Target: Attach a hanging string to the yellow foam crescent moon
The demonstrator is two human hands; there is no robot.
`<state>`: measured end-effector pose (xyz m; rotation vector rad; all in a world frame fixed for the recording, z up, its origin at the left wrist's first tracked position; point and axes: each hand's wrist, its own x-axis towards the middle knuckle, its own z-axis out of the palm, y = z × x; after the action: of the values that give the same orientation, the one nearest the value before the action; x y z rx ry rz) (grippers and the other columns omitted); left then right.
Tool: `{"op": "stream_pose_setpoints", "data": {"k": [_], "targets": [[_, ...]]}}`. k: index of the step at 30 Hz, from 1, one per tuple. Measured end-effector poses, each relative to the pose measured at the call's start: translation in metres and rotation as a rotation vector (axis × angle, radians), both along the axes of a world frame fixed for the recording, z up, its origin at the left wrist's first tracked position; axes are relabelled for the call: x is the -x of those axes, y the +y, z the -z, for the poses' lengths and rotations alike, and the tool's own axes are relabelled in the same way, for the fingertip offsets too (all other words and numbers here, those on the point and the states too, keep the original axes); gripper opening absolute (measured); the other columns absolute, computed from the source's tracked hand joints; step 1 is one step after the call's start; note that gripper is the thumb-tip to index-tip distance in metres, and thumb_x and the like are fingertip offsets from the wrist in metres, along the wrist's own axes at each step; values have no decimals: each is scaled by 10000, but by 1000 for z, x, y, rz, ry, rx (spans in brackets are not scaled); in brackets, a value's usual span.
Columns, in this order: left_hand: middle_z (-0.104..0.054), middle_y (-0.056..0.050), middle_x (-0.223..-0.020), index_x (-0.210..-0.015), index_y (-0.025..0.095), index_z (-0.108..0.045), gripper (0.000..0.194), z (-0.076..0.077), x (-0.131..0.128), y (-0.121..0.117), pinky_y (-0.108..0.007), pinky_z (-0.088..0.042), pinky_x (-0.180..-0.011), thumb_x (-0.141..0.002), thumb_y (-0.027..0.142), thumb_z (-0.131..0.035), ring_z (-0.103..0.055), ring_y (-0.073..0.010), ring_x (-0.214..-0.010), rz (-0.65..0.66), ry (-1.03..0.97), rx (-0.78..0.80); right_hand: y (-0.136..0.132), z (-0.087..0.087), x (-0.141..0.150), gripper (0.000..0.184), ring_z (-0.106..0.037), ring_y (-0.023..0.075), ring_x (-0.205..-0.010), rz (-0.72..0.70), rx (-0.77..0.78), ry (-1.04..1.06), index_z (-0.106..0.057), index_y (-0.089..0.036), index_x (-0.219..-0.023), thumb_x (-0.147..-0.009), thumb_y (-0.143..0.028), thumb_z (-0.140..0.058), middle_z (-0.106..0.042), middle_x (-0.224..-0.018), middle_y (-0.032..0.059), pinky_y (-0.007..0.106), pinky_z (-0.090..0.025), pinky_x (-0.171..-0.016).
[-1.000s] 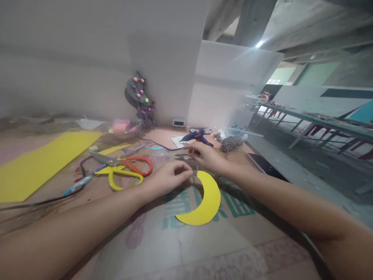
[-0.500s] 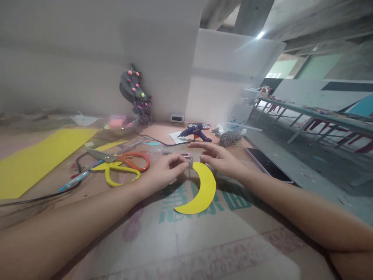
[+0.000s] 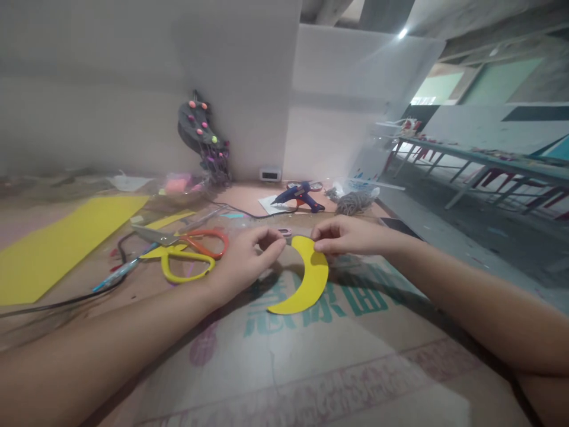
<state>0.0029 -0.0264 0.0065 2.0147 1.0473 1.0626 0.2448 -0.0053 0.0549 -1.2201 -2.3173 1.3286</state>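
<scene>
A yellow crescent moon cutout [image 3: 311, 279] is at the middle of the table. My right hand [image 3: 342, 236] pinches its upper right edge between thumb and fingers. To the left of its top end, my left hand [image 3: 251, 252] is closed, thumb and fingertips together. Whatever may be between them is too small to make out. Behind the fingers lies a small tool with a pink looped end [image 3: 284, 232], partly hidden. Scissors [image 3: 191, 246] with one orange and one yellow handle lie beside my left hand, blades pointing left.
A blue glue gun [image 3: 299, 197] rests on white paper behind my hands, near grey yarn [image 3: 354, 203]. Yellow sheet [image 3: 66, 249], a pen [image 3: 118, 274] and a black cable [image 3: 57, 306] lie left. A dark phone [image 3: 398, 226] is partly behind my right wrist. A decorated grey crescent [image 3: 189, 127] leans against the wall.
My right hand, open with fingers apart half a second ago, has come down and taken hold of the yellow crescent moon cutout. My left hand stays closed near its top end.
</scene>
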Motion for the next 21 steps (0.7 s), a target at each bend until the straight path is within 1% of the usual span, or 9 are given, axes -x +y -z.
{"op": "stream_pose_setpoints", "data": {"k": [2,3,6,8,10,12,14,18,21], "targets": [[-662,-6,-850,-880,179,-632,195,0,0,-1,-246,-457,-726,-903,357,-554,-598,-151,-808,-54,-46,-128,-8,-7,3,327,-530,109,-617,40,-149,-20,-615,-164,-837,-835,-491,-631,-600,-720,-2,232,-399,-557],[-659,-5,-873,-902,183,-633,191,1,0,-2,-244,-453,-749,-909,357,-553,-590,-148,-830,-65,-75,-164,-13,-9,6,310,-534,115,-633,78,-280,-31,-611,-165,-824,-843,-475,-623,-607,-732,4,236,-399,-568],[-635,-4,-873,-913,183,-611,222,3,0,-1,-236,-443,-732,-917,396,-550,-566,-141,-812,-39,-159,-139,-29,-13,11,202,-502,117,-615,178,-852,-151,-609,-173,-826,-904,-354,-563,-600,-695,2,246,-335,-559],[-610,-8,-821,-853,173,-599,289,5,1,2,-238,-439,-711,-936,433,-505,-551,-139,-774,10,-194,-73,-36,-11,11,170,-482,127,-620,104,-1220,-306,-616,-177,-827,-934,-265,-518,-602,-686,11,268,-291,-568],[-587,-15,-766,-818,163,-606,381,6,1,5,-248,-440,-717,-967,455,-412,-548,-145,-757,65,-220,7,-38,-8,10,219,-462,139,-625,-49,-1473,-424,-610,-171,-790,-954,-199,-468,-601,-682,24,289,-269,-583],[-580,-23,-743,-817,154,-620,443,8,0,8,-259,-444,-729,-978,465,-350,-555,-155,-758,109,-241,84,-38,-3,9,271,-426,145,-598,-167,-1609,-474,-590,-166,-741,-960,-151,-432,-578,-651,26,301,-253,-578],[-575,-23,-734,-796,152,-618,441,8,0,9,-256,-438,-697,-969,468,-364,-547,-154,-737,135,-228,130,-36,2,9,287,-388,148,-566,-217,-1670,-494,-580,-169,-718,-955,-126,-423,-550,-620,20,303,-241,-566],[-476,24,-639,-770,163,-588,397,9,-1,11,-233,-336,-525,-936,493,-444,-436,-117,-578,141,-127,198,-32,8,11,302,-370,155,-555,-210,-1720,-535,-567,-183,-691,-952,-128,-427,-519,-586,10,304,-236,-561],[-490,19,-661,-780,158,-592,412,9,-1,12,-227,-324,-520,-934,509,-440,-439,-114,-593,135,-136,215,-31,10,11,339,-365,155,-557,-216,-1753,-547,-568,-182,-690,-972,-128,-388,-506,-573,7,304,-244,-569]]}}
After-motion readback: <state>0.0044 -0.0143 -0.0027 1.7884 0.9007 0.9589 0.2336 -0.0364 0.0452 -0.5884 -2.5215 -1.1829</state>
